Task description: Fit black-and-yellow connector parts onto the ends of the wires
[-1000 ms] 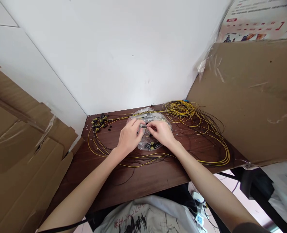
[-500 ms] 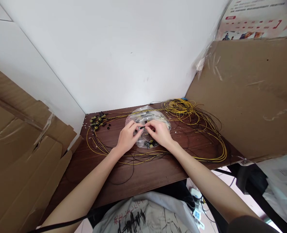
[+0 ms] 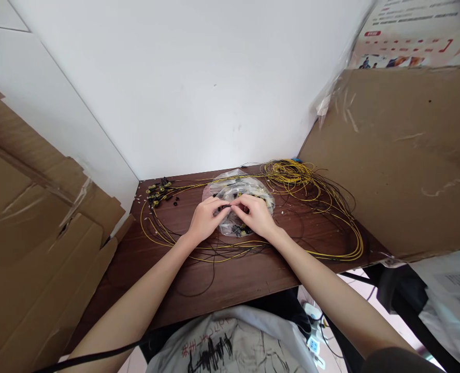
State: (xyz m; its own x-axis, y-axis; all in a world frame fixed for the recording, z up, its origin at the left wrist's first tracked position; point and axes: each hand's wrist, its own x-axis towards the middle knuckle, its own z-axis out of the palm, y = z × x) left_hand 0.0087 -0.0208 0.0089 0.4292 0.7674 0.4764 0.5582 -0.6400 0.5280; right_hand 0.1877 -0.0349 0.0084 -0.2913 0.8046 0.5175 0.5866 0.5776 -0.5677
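Note:
My left hand (image 3: 205,217) and my right hand (image 3: 255,213) meet fingertip to fingertip over a clear plastic bag (image 3: 230,189) of small black and yellow parts on the dark wooden table (image 3: 230,280). Both hands are closed in a pinch around a small dark piece between them; it is too small to name. Thin yellow and black wires (image 3: 331,217) loop round the hands across the table. A tangled coil of yellow wire (image 3: 288,173) lies behind the right hand.
A cluster of finished black and yellow connectors (image 3: 158,192) lies at the table's back left. Cardboard sheets stand at the left (image 3: 39,223) and right (image 3: 404,160). A white wall is behind. A power strip (image 3: 313,344) lies on the floor below the front edge.
The hands have drawn closer, and the small dark piece seen between the fingertips earlier is now almost hidden by them. The view shifted slightly.

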